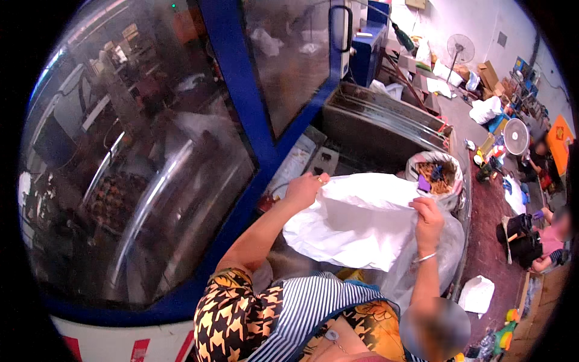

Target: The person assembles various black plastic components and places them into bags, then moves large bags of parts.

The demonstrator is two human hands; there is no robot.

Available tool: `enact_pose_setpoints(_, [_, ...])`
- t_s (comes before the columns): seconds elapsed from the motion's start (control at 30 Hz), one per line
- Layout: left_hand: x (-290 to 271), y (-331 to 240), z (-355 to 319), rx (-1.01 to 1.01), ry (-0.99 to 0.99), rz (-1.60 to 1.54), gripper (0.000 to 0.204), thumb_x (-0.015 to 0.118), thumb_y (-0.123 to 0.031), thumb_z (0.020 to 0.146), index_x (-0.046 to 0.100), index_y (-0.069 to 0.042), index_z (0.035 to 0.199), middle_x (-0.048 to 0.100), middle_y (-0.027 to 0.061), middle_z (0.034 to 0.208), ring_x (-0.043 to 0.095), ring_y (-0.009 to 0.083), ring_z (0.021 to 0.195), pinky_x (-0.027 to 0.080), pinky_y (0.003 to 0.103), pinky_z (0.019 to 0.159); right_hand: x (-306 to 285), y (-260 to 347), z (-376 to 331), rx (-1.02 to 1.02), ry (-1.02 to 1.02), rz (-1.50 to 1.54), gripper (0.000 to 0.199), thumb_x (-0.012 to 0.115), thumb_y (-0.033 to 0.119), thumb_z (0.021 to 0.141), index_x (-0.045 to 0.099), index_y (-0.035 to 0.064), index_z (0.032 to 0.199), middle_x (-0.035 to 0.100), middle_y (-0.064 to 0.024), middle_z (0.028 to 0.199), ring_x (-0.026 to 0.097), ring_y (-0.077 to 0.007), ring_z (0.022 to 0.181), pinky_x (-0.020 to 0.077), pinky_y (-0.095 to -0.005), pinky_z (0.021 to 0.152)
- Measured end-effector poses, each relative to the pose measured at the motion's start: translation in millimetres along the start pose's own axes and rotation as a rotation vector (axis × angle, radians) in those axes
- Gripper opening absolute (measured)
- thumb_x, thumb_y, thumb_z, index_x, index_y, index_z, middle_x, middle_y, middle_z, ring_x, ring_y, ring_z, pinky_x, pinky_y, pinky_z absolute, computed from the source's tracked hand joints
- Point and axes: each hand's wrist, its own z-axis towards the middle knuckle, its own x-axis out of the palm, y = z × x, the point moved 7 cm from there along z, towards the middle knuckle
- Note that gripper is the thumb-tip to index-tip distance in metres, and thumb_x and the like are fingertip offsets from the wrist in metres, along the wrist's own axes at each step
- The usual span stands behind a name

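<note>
A large white sack [356,232] stretches between my two hands, its mouth spread wide. My left hand [306,190] pinches the rim at the far left corner. At the right side, my right hand [427,220] grips the opposite edge, fingers curled over it. The sack's inside faces up and looks bare and white. Beyond my right hand sits a bag of scraps [439,175], holding brown pieces and something purple. Clear plastic sheeting [443,247] hangs beside and below my right wrist.
On my left stands a blue-framed machine [235,90] with large clear windows. A grey metal trough [380,123] lies ahead. Two fans [516,137], cartons and white bags line the right side. Another person [552,232] works at the far right, near black containers [520,235].
</note>
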Motion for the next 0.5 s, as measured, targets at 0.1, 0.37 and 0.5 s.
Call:
enact_pose_setpoints(0.1, [21, -41, -14, 0.261, -0.130, -0.004, 0.051, 0.065, -0.006, 0.070, 0.053, -0.020, 0.118, 0.055, 0.0055, 0.118, 0.049, 0.0285, 0.108, 0.043, 0.042, 0.086, 10, -7, -11, 0.004, 0.031, 0.097, 0.021, 0.053, -0.008, 0.066, 0.067, 0.0053, 0.075, 0.063, -0.0053, 0.083, 0.063, -0.0202, 0.080, 0.0481, -0.0286, 0.070])
enact_pose_setpoints(0.37, [84, -120, -4, 0.180, -0.402, -0.321, 0.049, 0.063, -0.004, 0.066, 0.058, -0.017, 0.113, 0.063, 0.0061, 0.106, 0.059, 0.0277, 0.089, 0.048, 0.037, 0.071, 33, -6, -26, -0.003, 0.069, 0.108, 0.019, 0.055, -0.010, 0.069, 0.066, 0.0036, 0.075, 0.065, -0.0074, 0.091, 0.064, -0.0190, 0.074, 0.0489, -0.0269, 0.064])
enact_pose_setpoints(0.5, [40, -97, 19, -0.048, -0.636, -0.463, 0.040, 0.052, 0.001, 0.069, 0.062, -0.016, 0.104, 0.065, 0.0053, 0.097, 0.063, 0.0279, 0.079, 0.050, 0.037, 0.065, 25, -2, -27, 0.053, 0.192, -0.104, 0.052, 0.070, 0.008, 0.071, 0.054, 0.0076, 0.120, 0.053, -0.0118, 0.122, 0.058, -0.0280, 0.098, 0.0497, -0.0342, 0.078])
